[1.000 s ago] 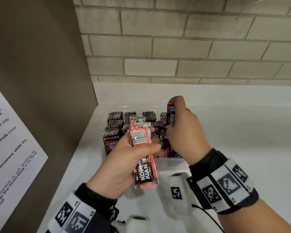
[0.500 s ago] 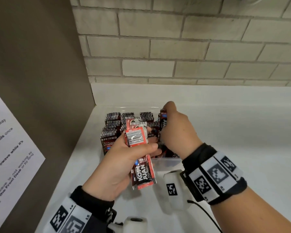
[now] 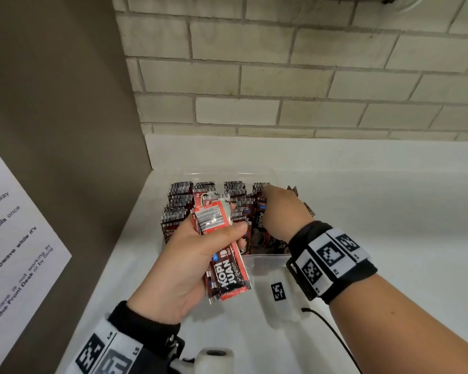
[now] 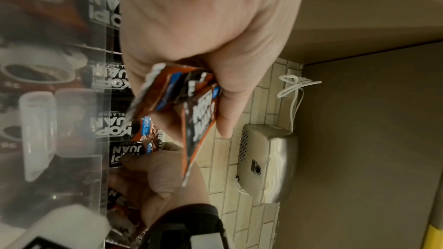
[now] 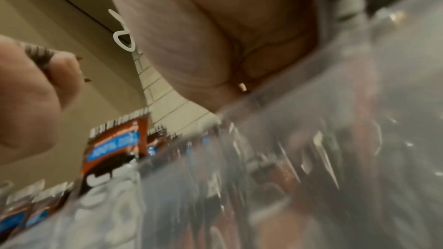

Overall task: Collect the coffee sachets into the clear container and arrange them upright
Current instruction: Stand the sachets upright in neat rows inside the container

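A clear container stands on the white counter, holding rows of dark red coffee sachets set upright. My left hand hovers over its near left corner and grips a bundle of sachets, thumb across the front. In the left wrist view that bundle sticks out of my left hand. My right hand reaches down into the right part of the container. There its fingers pinch a single sachet among the others. The right wrist view is blurred by the container wall.
A brown side panel with a paper notice closes off the left. A brick wall stands behind the counter. A sachet edge shows just right of my right hand. A metal box with a white cable hangs on the wall.
My right hand has gone down and forward, lowering its sachet into the container among the upright ones. My left hand has kept its bundle in about the same place.
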Available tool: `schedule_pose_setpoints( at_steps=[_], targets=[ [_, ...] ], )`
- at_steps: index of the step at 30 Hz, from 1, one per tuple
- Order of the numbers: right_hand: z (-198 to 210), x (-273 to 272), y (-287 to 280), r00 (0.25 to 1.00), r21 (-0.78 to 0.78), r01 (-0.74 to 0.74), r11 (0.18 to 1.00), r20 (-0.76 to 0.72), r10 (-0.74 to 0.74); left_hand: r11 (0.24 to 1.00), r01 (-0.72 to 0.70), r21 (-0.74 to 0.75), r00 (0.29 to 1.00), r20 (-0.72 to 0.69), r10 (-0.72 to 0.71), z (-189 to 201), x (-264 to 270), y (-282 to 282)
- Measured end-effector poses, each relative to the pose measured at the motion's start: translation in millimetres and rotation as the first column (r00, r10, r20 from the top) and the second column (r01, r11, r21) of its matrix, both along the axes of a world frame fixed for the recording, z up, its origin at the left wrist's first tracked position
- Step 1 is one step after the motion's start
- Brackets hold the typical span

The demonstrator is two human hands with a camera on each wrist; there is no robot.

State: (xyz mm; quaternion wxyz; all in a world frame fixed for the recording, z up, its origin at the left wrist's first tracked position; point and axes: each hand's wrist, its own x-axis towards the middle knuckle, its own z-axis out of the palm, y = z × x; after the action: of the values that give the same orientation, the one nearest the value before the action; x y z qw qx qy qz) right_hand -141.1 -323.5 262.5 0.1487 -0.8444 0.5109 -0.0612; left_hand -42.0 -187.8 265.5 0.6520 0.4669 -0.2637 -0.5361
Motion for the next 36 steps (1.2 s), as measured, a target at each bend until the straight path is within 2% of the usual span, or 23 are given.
schedule_pose_setpoints(
  at_steps=[5, 12, 14, 16, 17, 19, 20, 22, 24, 29, 36],
  targets=[
    [2, 3, -1, 0.999, -0.023, 0.015, 1.0, -0.042, -0.016, 0.998, -0.038, 0.055, 0.999, 0.009, 0.038, -2, 3, -2],
    [6, 1, 6, 0.992, -0.139, 0.104, 0.985, 0.089, -0.093, 0.993, -0.075, 0.087, 0.997, -0.01, 0.076, -2, 3, -2],
    [13, -6, 10, 0.976, -0.213, 0.111, 0.971, 0.21, -0.066, 0.995, -0.047, 0.092, 0.999, -0.004, 0.047, -2, 3, 0],
    [25, -13, 15, 0.891, -0.255, 0.127, 0.959, 0.453, 0.003, 0.995, -0.005, 0.096, 1.0, 0.002, 0.005, -1, 3, 2],
    [31, -15, 19, 0.806, -0.211, 0.115, 0.971, 0.591, 0.033, 0.995, 0.006, 0.102, 1.0, 0.007, -0.007, 1, 1, 3],
    [45, -19, 32, 0.63, 0.016, -0.015, 1.0, 0.777, -0.003, 0.996, 0.021, 0.086, 1.0, 0.011, -0.022, 2, -2, 3],
    [50, -21, 39, 0.597, 0.166, -0.123, 0.978, 0.8, -0.061, 0.998, 0.024, 0.065, 1.0, 0.012, -0.024, 2, -3, 3],
    [53, -25, 47, 0.665, 0.381, -0.291, 0.878, 0.74, -0.101, 0.999, 0.032, 0.015, 0.999, 0.013, -0.032, 3, -6, 2],
    [51, -27, 51, 0.722, 0.449, -0.352, 0.821, 0.689, -0.067, 0.999, 0.03, -0.014, 0.999, 0.029, -0.029, 2, -8, 1],
    [47, -31, 48, 0.679, 0.473, -0.352, 0.807, 0.723, -0.128, 0.999, 0.016, -0.048, 0.999, 0.029, -0.014, 1, -8, 1],
    [46, -31, 47, 0.624, 0.475, -0.424, 0.771, 0.77, -0.131, 1.0, -0.001, -0.031, 1.0, -0.008, 0.001, 8, -11, 5]
  ],
)
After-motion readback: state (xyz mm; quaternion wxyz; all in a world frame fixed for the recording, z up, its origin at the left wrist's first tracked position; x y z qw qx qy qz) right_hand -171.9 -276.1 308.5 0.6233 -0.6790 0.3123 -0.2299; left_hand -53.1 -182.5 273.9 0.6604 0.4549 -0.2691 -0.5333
